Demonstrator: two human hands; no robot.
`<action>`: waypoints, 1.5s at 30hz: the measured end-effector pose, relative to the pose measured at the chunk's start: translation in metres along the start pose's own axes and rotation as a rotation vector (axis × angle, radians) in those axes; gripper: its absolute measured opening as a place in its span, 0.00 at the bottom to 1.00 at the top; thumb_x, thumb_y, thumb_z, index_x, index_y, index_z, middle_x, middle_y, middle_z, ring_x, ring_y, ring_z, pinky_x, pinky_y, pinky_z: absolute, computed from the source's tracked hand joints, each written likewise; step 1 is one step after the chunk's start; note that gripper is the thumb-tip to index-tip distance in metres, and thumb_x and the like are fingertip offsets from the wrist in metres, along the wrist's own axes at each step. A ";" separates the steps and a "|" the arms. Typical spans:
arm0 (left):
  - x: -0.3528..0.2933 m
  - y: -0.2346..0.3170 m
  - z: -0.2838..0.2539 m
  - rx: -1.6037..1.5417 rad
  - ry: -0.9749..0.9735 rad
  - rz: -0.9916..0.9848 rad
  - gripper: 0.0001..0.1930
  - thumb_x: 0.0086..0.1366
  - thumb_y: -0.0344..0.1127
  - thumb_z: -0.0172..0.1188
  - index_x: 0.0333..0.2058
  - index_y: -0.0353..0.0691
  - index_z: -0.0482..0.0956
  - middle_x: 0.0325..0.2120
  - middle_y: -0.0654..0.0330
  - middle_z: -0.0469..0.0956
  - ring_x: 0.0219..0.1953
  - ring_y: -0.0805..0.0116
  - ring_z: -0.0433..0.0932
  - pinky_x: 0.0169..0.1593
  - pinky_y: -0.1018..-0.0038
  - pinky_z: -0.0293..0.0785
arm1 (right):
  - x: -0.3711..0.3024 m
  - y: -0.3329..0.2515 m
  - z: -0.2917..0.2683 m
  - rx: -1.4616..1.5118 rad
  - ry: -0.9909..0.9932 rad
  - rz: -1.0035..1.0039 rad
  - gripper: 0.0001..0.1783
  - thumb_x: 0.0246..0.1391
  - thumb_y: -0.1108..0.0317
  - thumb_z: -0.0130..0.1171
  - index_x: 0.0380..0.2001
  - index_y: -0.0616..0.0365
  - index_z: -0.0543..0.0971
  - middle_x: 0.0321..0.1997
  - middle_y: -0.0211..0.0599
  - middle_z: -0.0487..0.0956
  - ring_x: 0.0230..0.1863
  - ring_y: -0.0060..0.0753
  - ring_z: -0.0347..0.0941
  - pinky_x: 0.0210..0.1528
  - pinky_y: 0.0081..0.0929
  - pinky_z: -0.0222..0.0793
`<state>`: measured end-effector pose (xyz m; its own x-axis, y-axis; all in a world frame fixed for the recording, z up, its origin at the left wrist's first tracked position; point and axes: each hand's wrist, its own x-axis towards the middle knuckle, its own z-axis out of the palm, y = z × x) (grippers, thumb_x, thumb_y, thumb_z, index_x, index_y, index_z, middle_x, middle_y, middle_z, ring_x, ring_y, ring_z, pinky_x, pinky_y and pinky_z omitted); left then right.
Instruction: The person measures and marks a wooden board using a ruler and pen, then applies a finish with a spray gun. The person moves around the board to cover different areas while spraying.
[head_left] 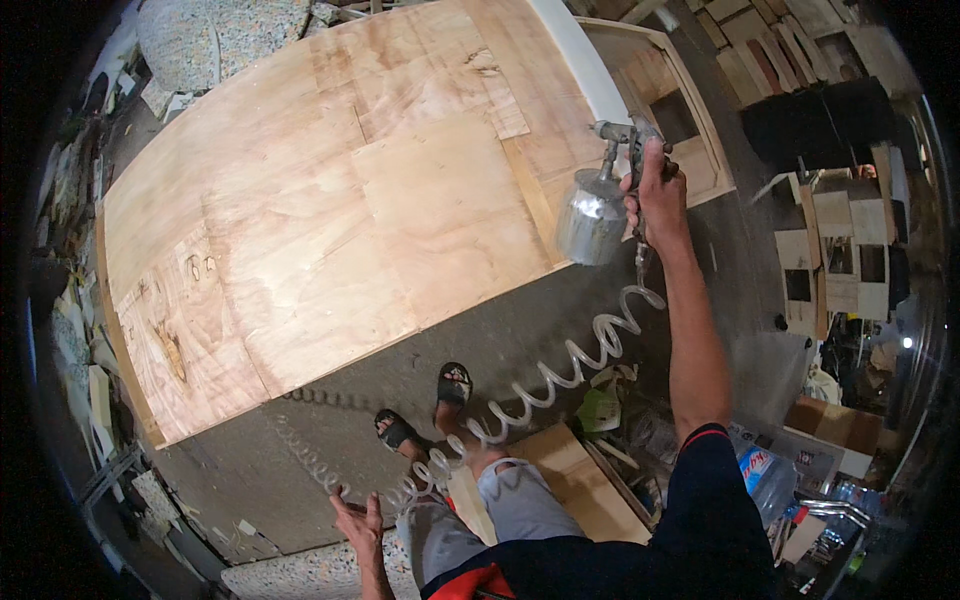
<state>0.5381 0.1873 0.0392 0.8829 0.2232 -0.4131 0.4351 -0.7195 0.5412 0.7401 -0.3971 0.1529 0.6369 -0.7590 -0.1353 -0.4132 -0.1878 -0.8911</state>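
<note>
Hose of coiled clear plastic (608,336) crosses the lower middle of the frame, the left hand (362,524) half-open by it; whether it grips, I cannot tell. The right hand (660,205), upper right, is wrapped around a silver metal spray gun with round cup (590,222), nozzle facing left over the broad pale plywood panel (440,240) at upper left. Coating that panel seems in hand; another pass would call for a level cup and slack hose

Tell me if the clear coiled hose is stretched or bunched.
Partly stretched: the coiled hose has wide-spaced loops near the spray gun, tighter ones near the left hand.
</note>
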 end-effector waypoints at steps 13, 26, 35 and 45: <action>-0.015 -0.099 -0.031 0.234 -0.030 -0.074 0.19 0.53 0.35 0.68 0.41 0.31 0.76 0.24 0.40 0.79 0.27 0.45 0.79 0.34 0.58 0.73 | -0.015 -0.030 0.084 0.006 -0.211 -0.007 0.30 0.64 0.41 0.48 0.27 0.60 0.74 0.16 0.30 0.70 0.11 0.19 0.62 0.09 0.21 0.57; 0.033 -0.221 -0.093 0.606 -0.298 -0.209 0.32 0.41 0.31 0.66 0.50 0.33 0.70 0.53 0.33 0.62 0.47 0.32 0.73 0.47 0.48 0.75 | -0.125 -0.065 0.162 -0.083 -0.164 -0.057 0.32 0.63 0.40 0.48 0.35 0.64 0.78 0.17 0.28 0.72 0.13 0.20 0.65 0.13 0.23 0.59; 0.135 -0.280 -0.189 0.812 -0.530 -0.214 0.24 0.49 0.48 0.69 0.35 0.31 0.79 0.40 0.40 0.79 0.45 0.43 0.79 0.48 0.56 0.78 | -0.232 -0.094 0.222 0.038 -0.135 0.037 0.35 0.64 0.36 0.43 0.30 0.62 0.77 0.18 0.29 0.72 0.13 0.18 0.63 0.13 0.20 0.59; 0.188 -0.340 -0.242 0.978 -0.667 -0.139 0.20 0.51 0.44 0.64 0.39 0.36 0.83 0.55 0.41 0.71 0.62 0.44 0.64 0.60 0.49 0.66 | -0.287 -0.104 0.277 -0.070 -0.109 0.085 0.27 0.68 0.48 0.43 0.33 0.64 0.76 0.18 0.31 0.73 0.13 0.19 0.64 0.12 0.21 0.59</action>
<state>0.5989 0.6335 -0.0455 0.4473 0.1613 -0.8797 -0.0544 -0.9769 -0.2067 0.7808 0.0130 0.1640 0.6630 -0.7026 -0.2584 -0.5107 -0.1721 -0.8423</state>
